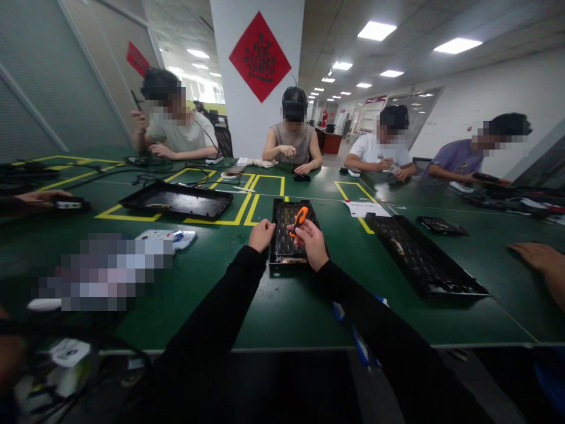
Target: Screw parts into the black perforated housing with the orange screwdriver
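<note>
A black rectangular device [286, 232] lies opened on the green table [220, 277] straight ahead of me. My right hand [312, 242] is closed around an orange-handled screwdriver [299, 218], whose tip points down into the device. At the device's left edge rests my left hand [261, 234], curled into a loose fist with nothing visible in it. Both my arms wear black sleeves.
A larger black tray [176, 200] lies to the left inside yellow floor-tape markings, another long black tray [424, 259] to the right. Several people sit around the far side working. Other people's hands rest at far left [37, 199] and far right [541, 259]. A white gadget [170, 238] lies nearby.
</note>
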`<state>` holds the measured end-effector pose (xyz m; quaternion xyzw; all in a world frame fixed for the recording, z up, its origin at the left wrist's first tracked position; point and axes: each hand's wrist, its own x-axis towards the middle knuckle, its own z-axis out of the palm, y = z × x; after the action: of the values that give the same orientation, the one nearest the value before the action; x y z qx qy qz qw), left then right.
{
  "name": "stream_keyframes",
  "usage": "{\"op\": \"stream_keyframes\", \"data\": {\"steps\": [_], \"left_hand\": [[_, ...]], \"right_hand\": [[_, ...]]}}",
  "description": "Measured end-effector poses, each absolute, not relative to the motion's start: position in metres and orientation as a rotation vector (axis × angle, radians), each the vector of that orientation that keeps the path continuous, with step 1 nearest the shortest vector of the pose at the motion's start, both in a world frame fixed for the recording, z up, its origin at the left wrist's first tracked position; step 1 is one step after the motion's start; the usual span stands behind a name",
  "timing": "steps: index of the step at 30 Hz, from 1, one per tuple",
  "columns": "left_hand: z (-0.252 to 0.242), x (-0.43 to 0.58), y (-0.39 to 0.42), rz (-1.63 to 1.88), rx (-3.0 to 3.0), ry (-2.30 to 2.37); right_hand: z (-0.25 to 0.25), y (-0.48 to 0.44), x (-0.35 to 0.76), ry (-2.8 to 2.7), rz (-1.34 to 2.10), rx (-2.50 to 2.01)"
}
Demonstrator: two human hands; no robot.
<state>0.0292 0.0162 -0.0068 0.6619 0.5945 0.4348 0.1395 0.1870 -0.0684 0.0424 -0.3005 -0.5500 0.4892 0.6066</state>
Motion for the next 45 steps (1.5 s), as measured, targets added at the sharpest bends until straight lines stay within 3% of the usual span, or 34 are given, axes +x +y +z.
{"op": "stream_keyframes", "data": {"steps": [12, 45], "left_hand": [[-0.0042, 0.0295, 0.0156, 1.235, 1.908, 1.732], [-0.0086, 0.0282, 0.0194, 1.274, 1.936, 1.707]], "right_hand": [[0.0439, -0.0694, 0.1855, -1.303, 0.993, -0.818], [0.0424, -0.0695, 0.1868, -1.297, 1.098, -0.719]]}}
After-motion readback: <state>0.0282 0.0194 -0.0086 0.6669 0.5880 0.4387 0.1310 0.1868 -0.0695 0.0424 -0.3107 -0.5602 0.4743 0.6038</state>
